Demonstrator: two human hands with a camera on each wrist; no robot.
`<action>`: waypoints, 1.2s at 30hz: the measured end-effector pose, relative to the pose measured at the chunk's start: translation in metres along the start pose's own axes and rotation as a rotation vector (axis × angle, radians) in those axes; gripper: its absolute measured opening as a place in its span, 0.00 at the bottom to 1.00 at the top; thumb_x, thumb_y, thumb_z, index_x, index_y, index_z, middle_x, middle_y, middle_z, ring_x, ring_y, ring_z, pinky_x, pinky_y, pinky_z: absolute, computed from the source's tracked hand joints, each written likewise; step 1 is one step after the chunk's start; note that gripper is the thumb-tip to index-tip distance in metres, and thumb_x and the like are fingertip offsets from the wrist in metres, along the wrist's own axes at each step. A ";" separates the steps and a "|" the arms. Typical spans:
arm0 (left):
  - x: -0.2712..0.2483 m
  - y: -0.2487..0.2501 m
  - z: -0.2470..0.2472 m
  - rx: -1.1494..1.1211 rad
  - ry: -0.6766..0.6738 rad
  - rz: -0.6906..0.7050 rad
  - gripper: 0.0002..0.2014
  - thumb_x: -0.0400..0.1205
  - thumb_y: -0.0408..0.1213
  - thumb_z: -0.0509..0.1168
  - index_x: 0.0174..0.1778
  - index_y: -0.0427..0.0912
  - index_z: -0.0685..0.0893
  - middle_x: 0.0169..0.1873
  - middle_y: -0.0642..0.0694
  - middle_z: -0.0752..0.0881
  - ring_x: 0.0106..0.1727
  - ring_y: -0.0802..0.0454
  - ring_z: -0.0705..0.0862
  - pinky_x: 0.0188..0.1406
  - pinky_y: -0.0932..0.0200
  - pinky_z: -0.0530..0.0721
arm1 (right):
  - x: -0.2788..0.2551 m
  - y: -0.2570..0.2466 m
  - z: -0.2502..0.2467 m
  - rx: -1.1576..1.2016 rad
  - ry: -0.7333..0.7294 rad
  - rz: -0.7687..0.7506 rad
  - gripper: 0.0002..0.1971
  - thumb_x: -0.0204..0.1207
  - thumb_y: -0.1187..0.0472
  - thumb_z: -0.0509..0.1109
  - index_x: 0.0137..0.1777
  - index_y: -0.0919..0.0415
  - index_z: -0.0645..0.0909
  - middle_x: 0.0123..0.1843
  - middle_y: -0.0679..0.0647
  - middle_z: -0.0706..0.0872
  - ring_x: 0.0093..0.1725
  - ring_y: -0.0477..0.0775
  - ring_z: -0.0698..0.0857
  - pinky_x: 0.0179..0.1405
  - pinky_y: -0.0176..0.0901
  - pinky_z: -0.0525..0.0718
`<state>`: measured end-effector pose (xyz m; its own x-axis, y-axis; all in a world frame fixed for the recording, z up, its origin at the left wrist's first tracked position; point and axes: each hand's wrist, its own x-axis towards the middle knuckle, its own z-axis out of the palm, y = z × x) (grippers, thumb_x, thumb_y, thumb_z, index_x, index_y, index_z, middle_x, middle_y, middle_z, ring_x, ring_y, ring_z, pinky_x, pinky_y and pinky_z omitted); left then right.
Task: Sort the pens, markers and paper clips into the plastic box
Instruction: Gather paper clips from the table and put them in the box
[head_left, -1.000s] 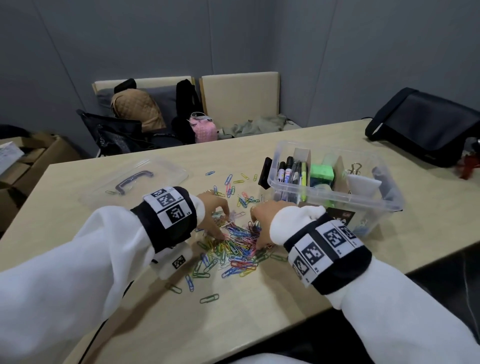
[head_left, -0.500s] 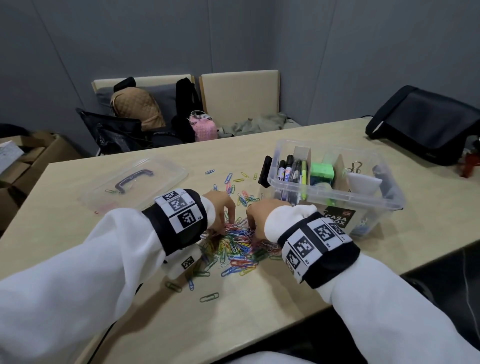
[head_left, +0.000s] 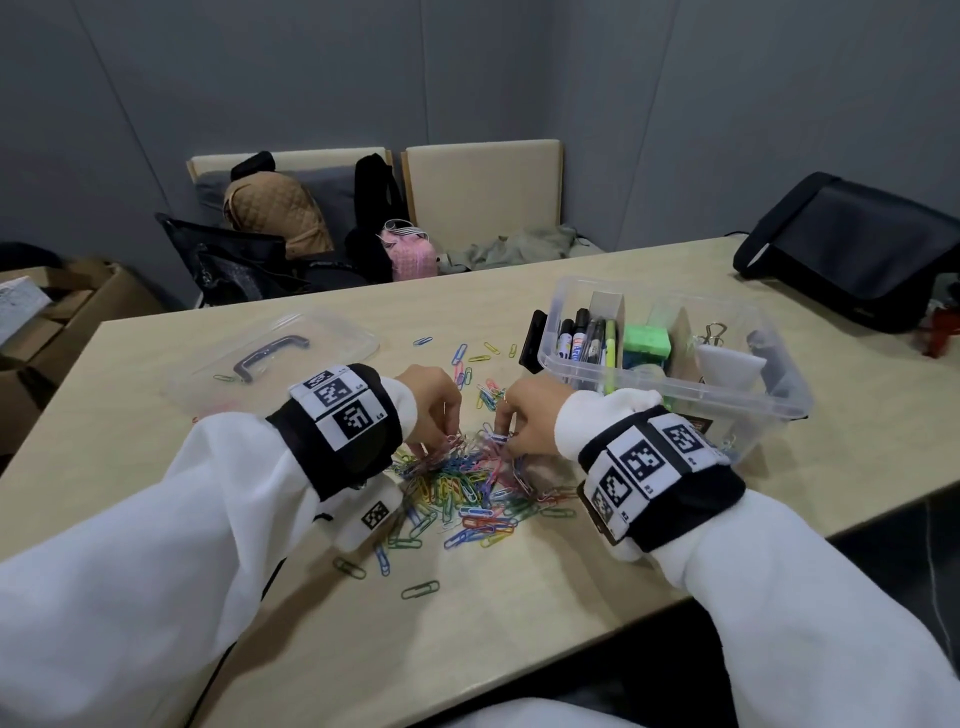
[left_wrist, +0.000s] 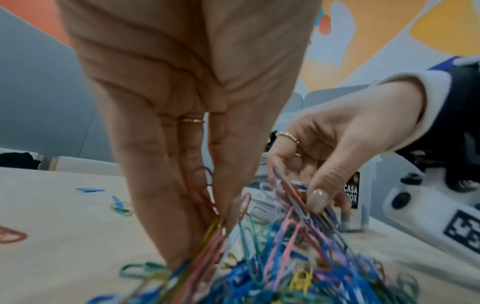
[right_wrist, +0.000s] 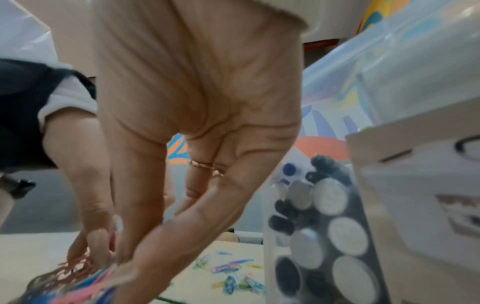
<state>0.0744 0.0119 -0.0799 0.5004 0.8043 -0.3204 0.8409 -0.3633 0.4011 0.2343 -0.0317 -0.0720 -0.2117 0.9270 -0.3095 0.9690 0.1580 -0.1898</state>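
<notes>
A heap of coloured paper clips (head_left: 462, 488) lies on the table in front of me. My left hand (head_left: 434, 410) and my right hand (head_left: 522, 415) come at it from either side, each pinching a tangled bunch that hangs down into the heap (left_wrist: 259, 257). The left wrist view shows red clips caught between my left fingers (left_wrist: 207, 195) and a bunch under my right thumb (left_wrist: 315, 199). The clear plastic box (head_left: 675, 387) stands just right of my right hand, with markers and pens (head_left: 584, 338) upright in its left compartment.
The box's clear lid (head_left: 275, 358) with a dark handle lies at the back left. Loose clips (head_left: 462, 358) are scattered behind the heap and near the front edge (head_left: 420, 590). A black bag (head_left: 857, 249) sits at the far right. Chairs with bags stand behind the table.
Both hands drew together over the heap and rose a little, lifting bunches of clips with them.
</notes>
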 end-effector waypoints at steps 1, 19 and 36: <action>-0.001 0.000 -0.001 -0.037 0.012 0.003 0.09 0.73 0.24 0.73 0.33 0.40 0.82 0.33 0.43 0.86 0.34 0.45 0.88 0.34 0.56 0.90 | -0.002 0.001 0.000 0.028 0.016 -0.007 0.14 0.73 0.55 0.77 0.57 0.56 0.87 0.55 0.46 0.86 0.55 0.55 0.86 0.51 0.41 0.82; -0.003 -0.012 -0.009 -0.325 0.200 0.002 0.09 0.77 0.22 0.67 0.36 0.38 0.76 0.35 0.35 0.85 0.27 0.47 0.85 0.29 0.55 0.90 | -0.016 0.006 0.000 0.441 0.354 -0.062 0.03 0.69 0.68 0.80 0.42 0.62 0.91 0.38 0.57 0.92 0.39 0.52 0.91 0.49 0.47 0.90; -0.003 -0.002 -0.018 -0.509 0.227 0.007 0.07 0.77 0.18 0.63 0.38 0.30 0.84 0.34 0.34 0.89 0.27 0.48 0.89 0.28 0.59 0.89 | -0.032 0.012 -0.023 0.480 0.468 -0.093 0.04 0.70 0.64 0.79 0.42 0.56 0.92 0.37 0.52 0.92 0.36 0.45 0.90 0.47 0.37 0.89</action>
<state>0.0675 0.0187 -0.0638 0.4012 0.9043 -0.1455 0.6033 -0.1414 0.7848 0.2557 -0.0520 -0.0430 -0.1093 0.9835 0.1440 0.7630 0.1759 -0.6220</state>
